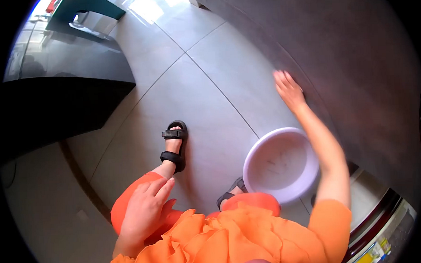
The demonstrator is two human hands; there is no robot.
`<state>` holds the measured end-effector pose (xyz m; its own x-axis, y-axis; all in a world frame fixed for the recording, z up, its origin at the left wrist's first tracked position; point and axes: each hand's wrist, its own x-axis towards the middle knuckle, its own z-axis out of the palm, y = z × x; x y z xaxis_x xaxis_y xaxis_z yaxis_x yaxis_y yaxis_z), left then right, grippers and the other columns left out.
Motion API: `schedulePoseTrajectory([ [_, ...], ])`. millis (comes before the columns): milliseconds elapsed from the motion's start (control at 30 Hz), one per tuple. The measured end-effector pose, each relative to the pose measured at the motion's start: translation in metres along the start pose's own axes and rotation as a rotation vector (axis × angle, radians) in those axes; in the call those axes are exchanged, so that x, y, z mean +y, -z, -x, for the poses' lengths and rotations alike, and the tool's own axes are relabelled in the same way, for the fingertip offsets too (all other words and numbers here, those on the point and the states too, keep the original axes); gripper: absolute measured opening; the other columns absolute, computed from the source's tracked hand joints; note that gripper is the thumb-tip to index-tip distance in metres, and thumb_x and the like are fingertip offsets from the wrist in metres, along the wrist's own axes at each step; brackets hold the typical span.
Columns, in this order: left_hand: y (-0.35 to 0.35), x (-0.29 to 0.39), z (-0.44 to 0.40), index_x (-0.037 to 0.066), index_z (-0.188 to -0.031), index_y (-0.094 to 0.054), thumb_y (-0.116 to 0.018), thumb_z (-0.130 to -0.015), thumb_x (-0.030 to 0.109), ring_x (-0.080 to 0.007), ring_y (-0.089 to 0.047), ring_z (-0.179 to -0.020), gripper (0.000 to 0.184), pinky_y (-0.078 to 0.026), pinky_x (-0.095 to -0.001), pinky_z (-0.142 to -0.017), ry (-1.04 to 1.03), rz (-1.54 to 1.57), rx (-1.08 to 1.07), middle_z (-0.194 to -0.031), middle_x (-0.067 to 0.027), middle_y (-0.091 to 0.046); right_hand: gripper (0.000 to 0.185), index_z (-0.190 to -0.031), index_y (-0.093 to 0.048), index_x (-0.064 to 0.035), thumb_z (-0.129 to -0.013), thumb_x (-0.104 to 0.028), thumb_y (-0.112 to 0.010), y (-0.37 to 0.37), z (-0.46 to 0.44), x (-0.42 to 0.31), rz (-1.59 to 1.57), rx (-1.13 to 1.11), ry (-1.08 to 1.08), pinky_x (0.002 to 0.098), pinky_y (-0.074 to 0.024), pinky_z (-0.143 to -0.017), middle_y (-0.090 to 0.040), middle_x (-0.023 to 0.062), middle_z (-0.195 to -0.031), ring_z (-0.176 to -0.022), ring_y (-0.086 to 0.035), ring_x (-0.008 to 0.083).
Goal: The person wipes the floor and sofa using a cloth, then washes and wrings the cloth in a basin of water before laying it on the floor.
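Note:
My left hand (146,205) rests on my left knee, on the orange trouser leg, with its fingers stretched out and nothing in it. Reaching forward at the right, my right hand (290,89) lies against the edge of a dark brown surface (352,75); its fingers are extended and slightly blurred, and no object shows in it. Below that hand, beside my right forearm, a pale lilac basin (253,169) stands on the tiled floor. Small dark marks or bits show inside the basin, too unclear to name.
Black sandals (176,153) are on my feet on the grey tiles (209,94). A dark glossy cabinet (78,57) with a green panel stands at the upper left. At the lower right are dark red trim and yellow packaging (367,258).

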<state>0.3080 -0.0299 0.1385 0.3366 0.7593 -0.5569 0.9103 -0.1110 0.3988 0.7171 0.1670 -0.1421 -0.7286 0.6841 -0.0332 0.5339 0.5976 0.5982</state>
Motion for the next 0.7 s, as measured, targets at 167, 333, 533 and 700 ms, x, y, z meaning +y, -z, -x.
schedulePoseTrajectory([
  [167,0.021,0.077,-0.058,0.007,-0.118,-0.053,-0.065,-0.078,0.014,-0.0244,-0.054,-0.099,0.042,-0.044,-0.0356,-0.087,-0.163,-0.038,-0.073,-0.114,-0.0064,-0.056,0.029,-0.104,-0.063,-0.008,-0.079,-0.019,-0.054,-0.037,-0.025,0.025,-0.029,0.19,-0.231,0.036,-0.0264,-0.108,-0.045,0.0018,-0.128,-0.124,-0.037,0.0201],
  [333,0.034,0.05,-0.057,0.006,-0.121,-0.053,-0.057,-0.076,0.003,-0.0246,-0.054,-0.1,0.045,-0.042,-0.0353,-0.089,-0.122,-0.023,-0.113,-0.115,-0.0079,-0.055,0.023,-0.102,-0.062,-0.0128,-0.081,-0.015,-0.055,0.025,0.146,0.044,-0.243,0.095,-0.208,0.0387,-0.0344,-0.102,-0.052,-0.0007,-0.125,-0.119,-0.045,0.0178],
  [533,0.034,0.044,-0.083,0.008,-0.121,-0.054,-0.069,-0.073,0.019,-0.028,-0.053,-0.1,0.051,-0.044,-0.0383,-0.088,-0.131,-0.109,-0.153,-0.114,-0.0086,-0.056,0.019,-0.1,-0.062,-0.0165,-0.082,-0.017,-0.056,0.045,0.178,0.058,-0.103,0.021,-0.218,0.0385,-0.0352,-0.099,-0.053,-0.0029,-0.126,-0.118,-0.046,0.0163],
  [700,0.014,0.056,-0.112,0.008,-0.121,-0.054,-0.067,-0.074,0.019,-0.0279,-0.054,-0.1,0.05,-0.044,-0.038,-0.088,-0.313,-0.045,-0.154,-0.113,-0.0081,-0.056,0.014,-0.095,-0.063,-0.0203,-0.083,-0.019,-0.058,0.049,0.184,0.056,-0.075,0.054,-0.24,0.0347,-0.0356,-0.098,-0.053,-0.0064,-0.124,-0.117,-0.045,0.0126],
])
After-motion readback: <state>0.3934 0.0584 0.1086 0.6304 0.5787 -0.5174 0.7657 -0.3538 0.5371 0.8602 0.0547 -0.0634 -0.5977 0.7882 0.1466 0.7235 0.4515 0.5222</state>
